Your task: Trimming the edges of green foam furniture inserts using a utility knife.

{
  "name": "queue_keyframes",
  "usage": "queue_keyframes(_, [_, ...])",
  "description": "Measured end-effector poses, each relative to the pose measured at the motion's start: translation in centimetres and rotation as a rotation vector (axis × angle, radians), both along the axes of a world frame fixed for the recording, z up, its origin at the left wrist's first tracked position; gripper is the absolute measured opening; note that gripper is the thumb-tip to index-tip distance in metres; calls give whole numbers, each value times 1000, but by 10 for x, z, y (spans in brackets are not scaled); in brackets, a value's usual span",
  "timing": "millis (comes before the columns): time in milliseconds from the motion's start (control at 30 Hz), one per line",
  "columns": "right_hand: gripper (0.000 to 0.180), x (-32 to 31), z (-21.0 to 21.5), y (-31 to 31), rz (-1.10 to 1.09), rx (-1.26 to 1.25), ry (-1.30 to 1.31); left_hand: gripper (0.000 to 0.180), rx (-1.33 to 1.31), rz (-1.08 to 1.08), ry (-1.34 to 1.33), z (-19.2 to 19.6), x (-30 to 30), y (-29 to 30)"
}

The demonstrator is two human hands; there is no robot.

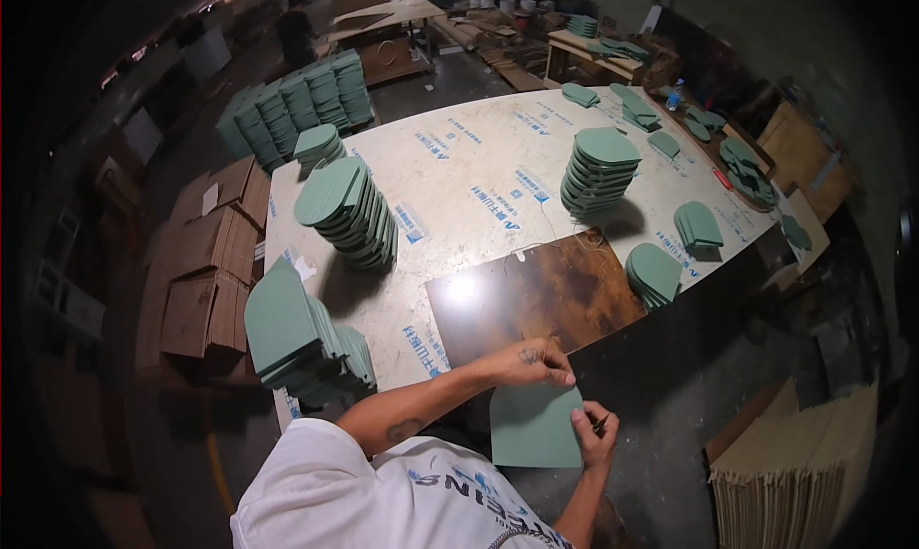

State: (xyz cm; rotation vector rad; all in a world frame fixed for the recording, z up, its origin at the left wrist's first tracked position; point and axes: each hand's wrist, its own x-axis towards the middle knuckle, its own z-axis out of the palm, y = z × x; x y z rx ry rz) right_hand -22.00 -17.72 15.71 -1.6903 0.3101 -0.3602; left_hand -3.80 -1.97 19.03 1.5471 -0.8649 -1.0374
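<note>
A flat sage-green panel (531,429), rounded at its upper corners and straight at the bottom, is held in front of my body, just off the table's near edge. My left hand (532,361) reaches across from the left, its thumb and fingers pinched at the panel's upper right edge. My right hand (597,438) grips the panel's right side, thumb on its face and fingers curled. Something small and dark shows between those fingers, too small to name. Beyond my hands, a glossy brown board (536,295) lies on the pale table (450,185).
Tall stacks of green panels stand at the table's left (347,209), near left corner (297,329) and right (598,171). A smaller pile (654,273) sits beside the brown board. Cardboard boxes (206,281) flank the table; upright tan sheets (795,463) stand at lower right.
</note>
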Motion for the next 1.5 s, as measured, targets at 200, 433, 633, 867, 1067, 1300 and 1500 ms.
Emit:
queue_keyframes(200, [20,4,21,-16,13,54,-52,33,-23,367,43,12,-12,27])
queue_keyframes(433, [22,25,61,-4,58,77,-156,37,-238,704,353,54,-41,66])
queue_keyframes(633, [28,19,72,14,-75,122,-228,36,-243,889,339,67,-74,83])
queue_keyframes(867, [32,37,92,56,-302,157,-300,38,-136,897,244,76,-103,122])
queue_keyframes(1067, [32,68,114,104,-284,171,-297,30,-257,952,365,93,-104,174])
queue_keyframes(1300, [31,104,121,158,-208,25,-238,21,-192,841,355,111,-91,261])
queue_keyframes(1500, [21,121,144,203,-30,346,-160,71,-631,829,274,94,-63,302])
